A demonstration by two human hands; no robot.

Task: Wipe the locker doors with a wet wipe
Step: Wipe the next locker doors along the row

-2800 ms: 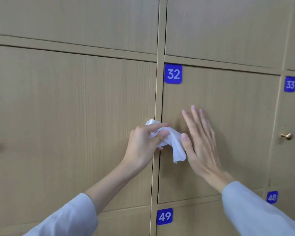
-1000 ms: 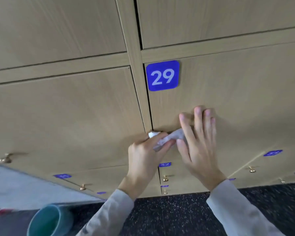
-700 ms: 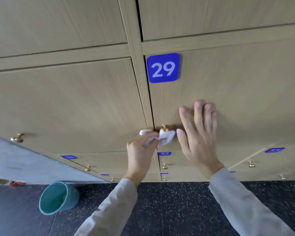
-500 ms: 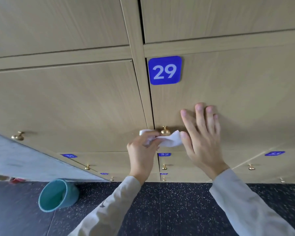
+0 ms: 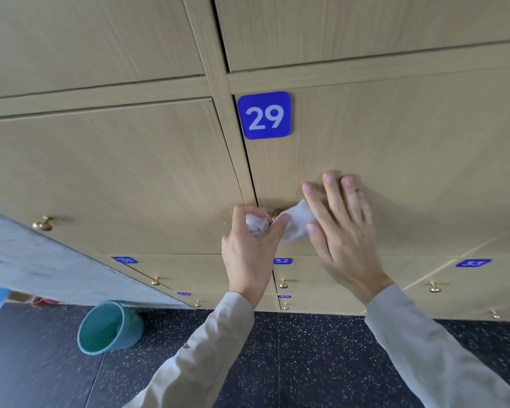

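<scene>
At frame centre, the left hand [image 5: 249,245] pinches a limp, light, crumpled white wet wipe [image 5: 289,223] by its bunched end at the small brass knob [image 5: 275,214]; the right hand [image 5: 340,231] presses flat, fingers straight, on the beige wood-grain locker door [image 5: 395,148].

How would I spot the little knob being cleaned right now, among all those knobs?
Find the big blue plate 29 on the wooden lockers. Go straight down that door's left edge to the brass knob. It alone has the white wet wipe bunched around it, gripped by the left hand.
</scene>
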